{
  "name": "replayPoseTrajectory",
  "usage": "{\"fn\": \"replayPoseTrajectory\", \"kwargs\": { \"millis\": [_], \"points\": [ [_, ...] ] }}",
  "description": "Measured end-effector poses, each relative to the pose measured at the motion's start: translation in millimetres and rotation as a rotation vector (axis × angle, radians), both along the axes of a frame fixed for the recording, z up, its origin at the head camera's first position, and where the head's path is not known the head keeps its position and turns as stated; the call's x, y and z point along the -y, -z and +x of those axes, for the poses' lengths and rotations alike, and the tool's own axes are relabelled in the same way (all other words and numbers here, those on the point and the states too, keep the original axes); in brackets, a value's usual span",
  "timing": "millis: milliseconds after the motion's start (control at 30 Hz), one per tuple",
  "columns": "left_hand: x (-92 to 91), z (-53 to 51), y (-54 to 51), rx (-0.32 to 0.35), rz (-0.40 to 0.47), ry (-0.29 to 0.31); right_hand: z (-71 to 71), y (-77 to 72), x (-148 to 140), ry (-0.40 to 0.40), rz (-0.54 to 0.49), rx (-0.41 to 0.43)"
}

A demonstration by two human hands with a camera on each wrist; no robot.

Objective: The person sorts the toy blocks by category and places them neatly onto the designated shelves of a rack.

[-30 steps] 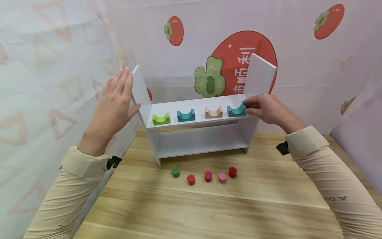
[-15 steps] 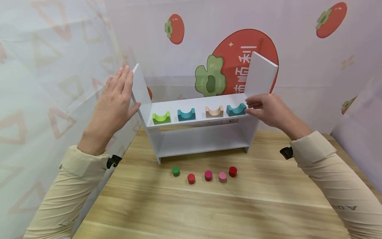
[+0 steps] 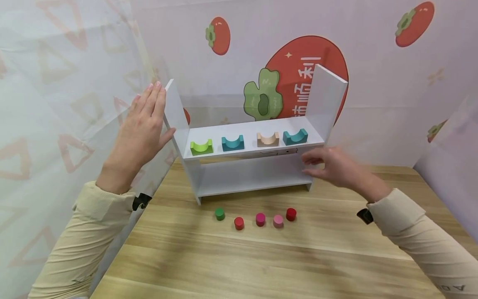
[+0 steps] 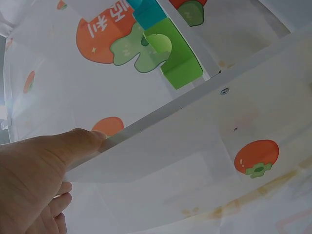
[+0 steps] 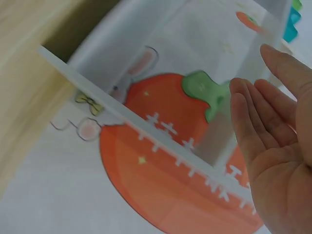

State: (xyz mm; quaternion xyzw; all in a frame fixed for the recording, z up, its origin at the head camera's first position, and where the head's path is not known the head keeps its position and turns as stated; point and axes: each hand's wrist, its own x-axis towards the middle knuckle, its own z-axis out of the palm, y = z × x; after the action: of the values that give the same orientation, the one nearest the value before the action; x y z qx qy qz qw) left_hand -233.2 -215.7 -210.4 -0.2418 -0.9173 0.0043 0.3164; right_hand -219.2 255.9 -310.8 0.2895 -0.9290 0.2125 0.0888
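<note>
My right hand (image 3: 332, 166), blurred, hides part of the white shelf (image 3: 257, 172), fingers loosely apart and empty; my left hand (image 3: 138, 128) rests straight-fingered against the left panel (image 3: 177, 110).

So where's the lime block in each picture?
Head: the lime block sits at the left end of the upper shelf.
Left wrist: upper half, just right of centre.
Right wrist: apparently just a green sliver, top right edge.
Shared landmark: the big red fruit print.
</note>
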Motion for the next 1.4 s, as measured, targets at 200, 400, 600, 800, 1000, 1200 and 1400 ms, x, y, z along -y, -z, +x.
{"fn": "replayPoseTrajectory", "kwargs": {
  "millis": [200, 400, 600, 800, 1000, 1200, 1400],
  "points": [
    [-0.1, 0.2, -0.4, -0.005, -0.002, 0.007, 2.8, 36.0, 6, -0.027, 0.053, 0.178],
    [-0.2, 0.3, -0.5, -0.016, -0.001, 0.013, 3.0, 71.4, 9, -0.101, 0.059, 0.222],
    [0.1, -0.2, 1.5, -0.008, -0.001, 0.012, 4.4, 105.5, 8, -0.141, 0.066, 0.256],
    [0.2, -1.6, 1.9, -0.015, 0.003, 0.012, 4.6, 132.2, 8, -0.195, 0.031, 0.234],
    [0.1, -1.9, 1.7, -0.01, 0.009, 0.011, 5.7, 149.0, 11, -0.172, -0.017, 0.264],
    [-0.4, -0.6, 0.0, 0.001, 0.005, 0.007, 5.8, 160.4, 17, -0.128, -0.038, 0.241],
    [-0.4, 0.0, -0.2, 0.001, 0.005, 0.006, 7.2, 164.4, 23, -0.097, -0.054, 0.236]
  ]
}}
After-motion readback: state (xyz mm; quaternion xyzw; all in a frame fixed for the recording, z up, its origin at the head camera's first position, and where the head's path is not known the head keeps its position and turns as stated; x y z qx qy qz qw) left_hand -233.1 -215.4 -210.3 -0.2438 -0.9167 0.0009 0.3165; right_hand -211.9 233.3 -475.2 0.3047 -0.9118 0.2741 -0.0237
